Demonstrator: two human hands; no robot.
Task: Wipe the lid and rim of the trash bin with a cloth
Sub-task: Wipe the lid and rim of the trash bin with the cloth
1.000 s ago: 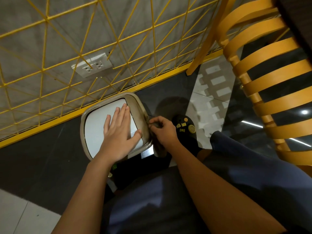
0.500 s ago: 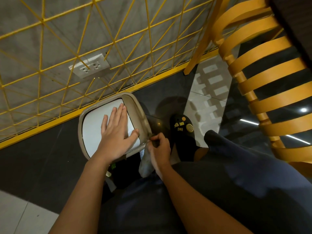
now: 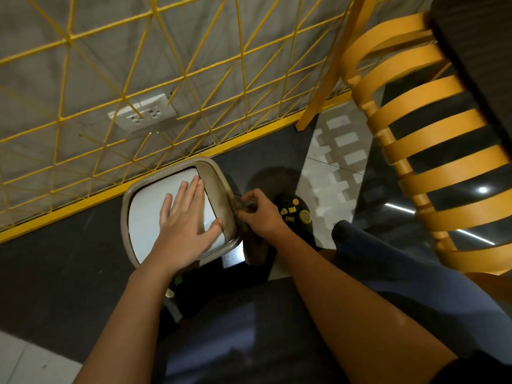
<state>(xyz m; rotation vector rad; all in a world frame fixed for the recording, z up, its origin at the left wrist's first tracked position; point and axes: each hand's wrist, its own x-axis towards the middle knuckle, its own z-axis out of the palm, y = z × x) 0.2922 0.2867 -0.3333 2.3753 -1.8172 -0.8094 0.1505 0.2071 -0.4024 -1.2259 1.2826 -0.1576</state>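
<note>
A small trash bin stands on the dark floor against the yellow wire fence, seen from above. Its white lid [image 3: 146, 214] sits inside a beige rim [image 3: 219, 184]. My left hand [image 3: 185, 223] lies flat on the lid with fingers straight and thumb at the rim's near right corner. My right hand [image 3: 260, 214] grips a grey-brown cloth [image 3: 253, 245] against the rim's right outer edge; the cloth hangs down below the hand beside the bin.
A yellow wire fence [image 3: 171, 79] with a wall socket [image 3: 142, 112] behind it runs close behind the bin. An orange slatted chair [image 3: 432, 151] stands at the right. My foot in a black decorated slipper [image 3: 296, 212] is just right of the bin.
My right hand with the cloth slid down the rim's right edge toward the near corner, then back up to the middle of that edge. My left hand stayed flat on the lid.
</note>
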